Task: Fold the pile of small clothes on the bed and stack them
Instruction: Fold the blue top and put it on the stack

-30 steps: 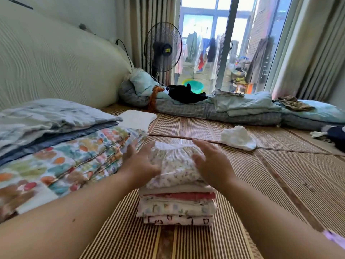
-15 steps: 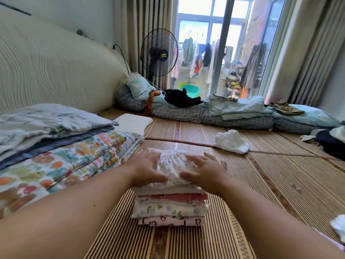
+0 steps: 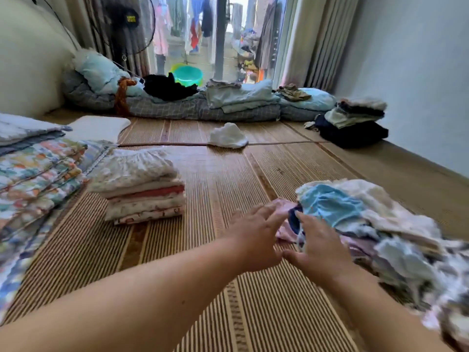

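Note:
A neat stack of folded small clothes (image 3: 142, 189) stands on the striped bamboo mat (image 3: 220, 179), left of centre, with a white floral piece on top. A loose pile of unfolded small clothes (image 3: 375, 219), pale blue, white and pink, lies at the right. My left hand (image 3: 256, 232) and my right hand (image 3: 317, 245) are side by side at the pile's near left edge, fingers spread, fingertips touching a pink garment (image 3: 285, 207). Neither hand grips anything that I can see.
Folded colourful blankets (image 3: 38, 174) lie at the left beside the stack. A white crumpled cloth (image 3: 228, 135) sits mid-mat. Rolled bedding (image 3: 177, 105) lines the far edge, and another stack of clothes (image 3: 355, 120) stands by the right wall. A fan (image 3: 127, 24) stands by the window.
Both hands have left the top of the folded stack and moved right to the loose pile. The view has swung right, bringing the pile into sight.

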Action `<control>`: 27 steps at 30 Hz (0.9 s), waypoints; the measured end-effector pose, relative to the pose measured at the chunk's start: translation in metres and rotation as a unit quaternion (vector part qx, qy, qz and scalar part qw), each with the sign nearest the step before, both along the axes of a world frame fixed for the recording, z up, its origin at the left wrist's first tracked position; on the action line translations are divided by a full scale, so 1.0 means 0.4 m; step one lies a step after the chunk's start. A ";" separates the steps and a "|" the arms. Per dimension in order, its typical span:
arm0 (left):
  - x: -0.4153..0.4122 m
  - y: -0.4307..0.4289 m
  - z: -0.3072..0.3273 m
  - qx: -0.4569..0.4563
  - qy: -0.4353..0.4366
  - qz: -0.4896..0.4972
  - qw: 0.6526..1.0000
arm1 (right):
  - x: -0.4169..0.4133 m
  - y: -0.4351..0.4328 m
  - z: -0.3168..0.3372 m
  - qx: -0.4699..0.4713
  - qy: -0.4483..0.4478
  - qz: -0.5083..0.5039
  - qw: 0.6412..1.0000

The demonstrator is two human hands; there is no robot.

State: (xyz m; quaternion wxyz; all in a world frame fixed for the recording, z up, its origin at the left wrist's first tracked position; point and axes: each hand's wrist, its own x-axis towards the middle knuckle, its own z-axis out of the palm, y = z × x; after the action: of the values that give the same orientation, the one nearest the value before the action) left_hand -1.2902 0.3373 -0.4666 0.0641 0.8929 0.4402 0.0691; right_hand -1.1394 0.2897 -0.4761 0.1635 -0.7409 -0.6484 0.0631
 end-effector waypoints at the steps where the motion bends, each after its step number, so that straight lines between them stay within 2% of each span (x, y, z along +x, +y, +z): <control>1: 0.039 -0.018 -0.019 -0.003 0.013 -0.009 1.000 | 0.035 -0.033 -0.020 -0.019 0.004 -0.027 0.999; 4: 0.156 -0.050 -0.062 -0.031 0.035 -0.018 0.999 | 0.140 -0.104 -0.069 -0.047 0.032 -0.088 0.994; 8: 0.255 -0.024 -0.111 -0.079 0.032 -0.007 0.996 | 0.223 -0.103 -0.103 -0.071 0.026 -0.095 0.993; 14: 0.392 0.072 -0.163 -0.058 0.018 0.003 0.998 | 0.307 -0.043 -0.126 -0.027 0.040 -0.107 0.993; 17: 0.418 0.124 -0.175 -0.071 -0.001 0.034 0.997 | 0.319 -0.019 -0.124 -0.009 0.035 -0.122 0.992; 22: 0.354 0.190 -0.163 -0.065 0.035 -0.008 0.997 | 0.314 -0.014 -0.116 -0.020 0.009 -0.144 0.989; 24: 0.313 0.176 -0.140 -0.091 0.009 -0.006 0.996 | 0.308 -0.021 -0.108 -0.018 -0.009 -0.149 0.989; 27: 0.251 0.130 -0.100 -0.227 -0.154 -0.002 0.962 | 0.284 -0.030 -0.088 0.022 -0.022 -0.141 0.990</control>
State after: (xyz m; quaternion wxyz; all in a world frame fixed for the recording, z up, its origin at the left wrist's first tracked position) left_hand -1.1896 0.3895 -0.5065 0.3327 0.8340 0.4277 0.1041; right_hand -1.0257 0.2777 -0.5112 0.1733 -0.8221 -0.5423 0.0089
